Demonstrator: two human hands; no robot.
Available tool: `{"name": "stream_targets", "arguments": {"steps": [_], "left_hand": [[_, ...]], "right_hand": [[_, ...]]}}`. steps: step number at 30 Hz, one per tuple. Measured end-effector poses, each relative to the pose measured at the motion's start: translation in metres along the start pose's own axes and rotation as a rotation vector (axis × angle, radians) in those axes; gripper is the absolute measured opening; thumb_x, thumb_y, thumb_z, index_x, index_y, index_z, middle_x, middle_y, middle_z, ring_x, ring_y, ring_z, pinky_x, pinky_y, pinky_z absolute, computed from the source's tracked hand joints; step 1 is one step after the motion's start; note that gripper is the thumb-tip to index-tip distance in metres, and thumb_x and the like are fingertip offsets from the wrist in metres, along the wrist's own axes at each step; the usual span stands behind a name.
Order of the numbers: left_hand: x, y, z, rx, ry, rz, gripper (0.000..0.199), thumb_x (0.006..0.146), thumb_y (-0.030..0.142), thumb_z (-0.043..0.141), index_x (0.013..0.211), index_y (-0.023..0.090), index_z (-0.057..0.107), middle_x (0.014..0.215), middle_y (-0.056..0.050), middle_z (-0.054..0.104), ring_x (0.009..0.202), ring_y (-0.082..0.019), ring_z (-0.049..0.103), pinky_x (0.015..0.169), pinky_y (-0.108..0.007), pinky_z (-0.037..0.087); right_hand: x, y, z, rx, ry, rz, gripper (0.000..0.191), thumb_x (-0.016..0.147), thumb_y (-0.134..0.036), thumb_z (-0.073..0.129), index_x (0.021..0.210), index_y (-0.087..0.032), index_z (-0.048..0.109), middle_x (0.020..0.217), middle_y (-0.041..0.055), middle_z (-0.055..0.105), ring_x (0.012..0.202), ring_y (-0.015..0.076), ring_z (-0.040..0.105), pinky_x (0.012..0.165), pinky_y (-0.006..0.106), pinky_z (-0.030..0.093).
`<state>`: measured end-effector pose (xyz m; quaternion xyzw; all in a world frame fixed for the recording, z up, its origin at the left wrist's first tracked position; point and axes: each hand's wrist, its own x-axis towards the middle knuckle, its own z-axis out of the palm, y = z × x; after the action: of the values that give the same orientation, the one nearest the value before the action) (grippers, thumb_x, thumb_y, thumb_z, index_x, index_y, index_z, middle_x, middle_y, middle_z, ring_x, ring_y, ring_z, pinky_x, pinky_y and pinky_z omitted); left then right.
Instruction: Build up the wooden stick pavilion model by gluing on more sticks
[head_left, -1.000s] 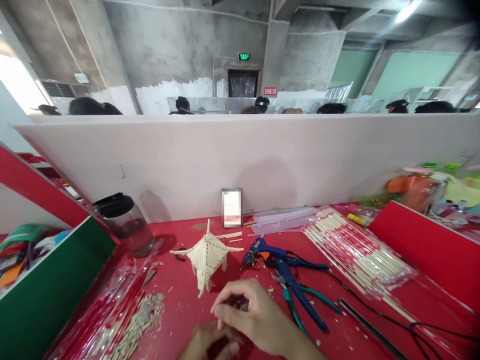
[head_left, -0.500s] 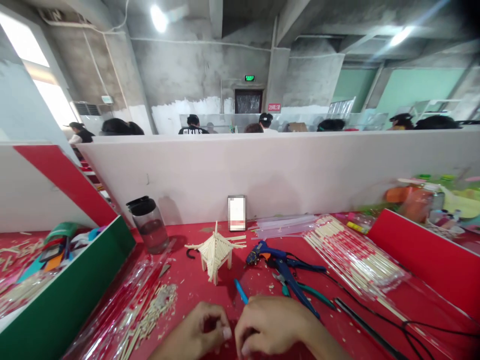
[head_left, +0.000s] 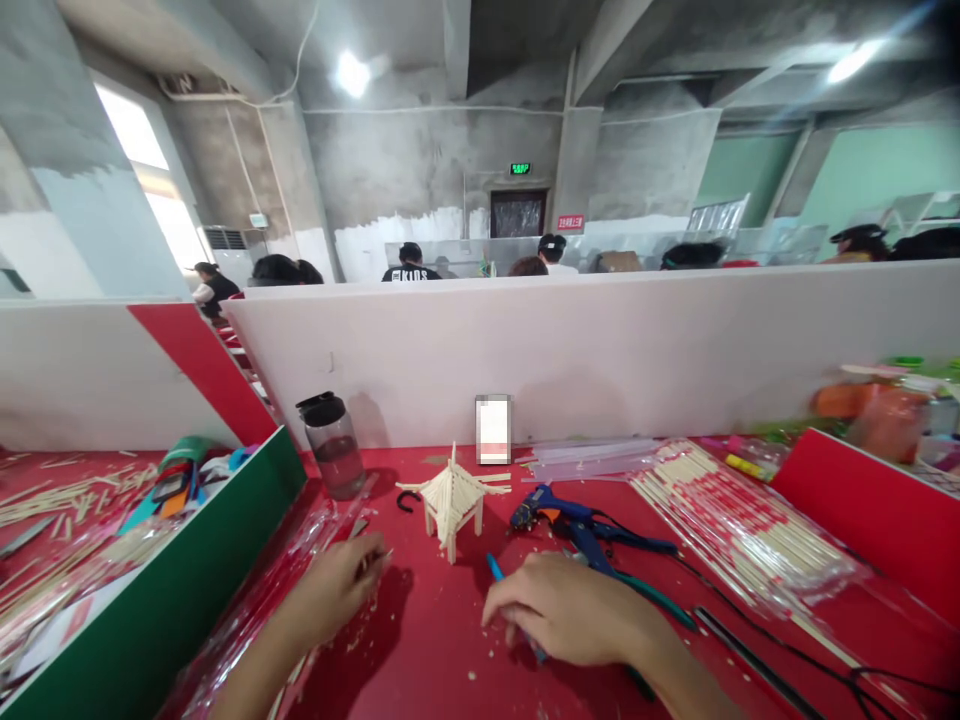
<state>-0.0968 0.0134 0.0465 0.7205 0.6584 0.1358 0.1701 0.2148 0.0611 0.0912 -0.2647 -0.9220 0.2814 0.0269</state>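
My left hand is raised over the left part of the red table, its fingers pinched. A tiny pale bit shows at the fingertips, too small to name. My right hand is low over the table with its fingers curled round a blue pen; my thumb is hidden beneath. Ahead, between the hands, stands a small pavilion model of pale wooden sticks with a pointed roof and legs. Just beyond my right hand lie a blue glue gun and green-handled pliers.
A dark-lidded bottle and a phone with a blurred screen stand by the white partition. Bagged sticks lie right, near a black cable. A green divider borders the left. People sit beyond the partition.
My hands have moved apart: the left went left and forward, away from the right. My right hand has come down over the blue pen. The view has turned slightly left.
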Motion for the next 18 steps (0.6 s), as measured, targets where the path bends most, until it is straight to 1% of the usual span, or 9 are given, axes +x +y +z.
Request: {"name": "stream_targets", "arguments": {"steps": [2,3,5,8,10,14,18], "left_hand": [[0.000,-0.014,-0.008,0.141,0.013,-0.076,0.030,0.097,0.036,0.040,0.090,0.019,0.063,0.087,-0.009,0.071,0.080,-0.025,0.066,0.070,-0.031,0.040],[-0.002,-0.020,-0.010,0.178,0.003,-0.096,0.030,0.097,0.037,0.040,0.096,0.019,0.064,0.095,-0.011,0.073,0.086,-0.027,0.067,0.072,-0.032,0.040],[-0.005,-0.026,-0.014,0.210,-0.057,-0.117,0.027,0.095,0.035,0.042,0.097,0.020,0.065,0.098,-0.012,0.074,0.088,-0.029,0.068,0.072,-0.033,0.041],[-0.012,-0.030,-0.015,0.213,-0.202,-0.114,0.017,0.089,0.028,0.049,0.088,0.022,0.065,0.087,-0.010,0.074,0.078,-0.029,0.069,0.064,-0.032,0.039],[-0.016,-0.031,-0.014,0.221,-0.267,-0.122,0.013,0.082,0.021,0.053,0.084,0.023,0.065,0.085,-0.009,0.074,0.075,-0.029,0.068,0.062,-0.032,0.037],[-0.019,-0.031,-0.013,0.222,-0.285,-0.160,0.020,0.073,0.014,0.057,0.086,0.023,0.068,0.091,-0.010,0.076,0.081,-0.031,0.070,0.063,-0.033,0.036],[-0.018,-0.035,-0.011,0.193,-0.298,-0.184,0.021,0.067,0.008,0.056,0.077,0.023,0.067,0.084,-0.008,0.075,0.079,-0.030,0.070,0.061,-0.031,0.035]], "right_hand": [[0.001,0.002,0.000,-0.026,-0.009,-0.019,0.048,0.083,-0.006,0.048,0.115,-0.030,0.075,0.108,0.0017,0.080,0.102,0.0203,0.073,0.087,0.026,0.048],[0.002,0.004,0.001,-0.027,-0.017,-0.028,0.051,0.080,-0.003,0.048,0.115,-0.029,0.075,0.111,0.0018,0.079,0.104,0.0202,0.072,0.087,0.026,0.048],[0.004,0.007,0.003,-0.015,-0.019,-0.037,0.053,0.077,-0.001,0.047,0.113,-0.028,0.074,0.111,0.0024,0.078,0.104,0.0195,0.071,0.089,0.026,0.048],[0.008,0.011,0.007,-0.008,-0.031,-0.037,0.048,0.081,-0.003,0.045,0.111,-0.026,0.074,0.110,0.0032,0.078,0.105,0.0198,0.071,0.090,0.028,0.048],[0.010,0.013,0.010,-0.009,-0.049,-0.035,0.043,0.085,-0.007,0.046,0.111,-0.026,0.074,0.110,0.0034,0.078,0.104,0.0203,0.071,0.090,0.029,0.048],[0.011,0.015,0.014,-0.014,-0.067,-0.046,0.034,0.092,-0.014,0.046,0.111,-0.026,0.073,0.106,0.0035,0.078,0.101,0.0209,0.071,0.088,0.031,0.049],[0.012,0.016,0.016,-0.048,-0.074,-0.035,0.031,0.095,-0.019,0.047,0.111,-0.027,0.072,0.106,0.0042,0.078,0.101,0.0219,0.071,0.086,0.032,0.049]]}}
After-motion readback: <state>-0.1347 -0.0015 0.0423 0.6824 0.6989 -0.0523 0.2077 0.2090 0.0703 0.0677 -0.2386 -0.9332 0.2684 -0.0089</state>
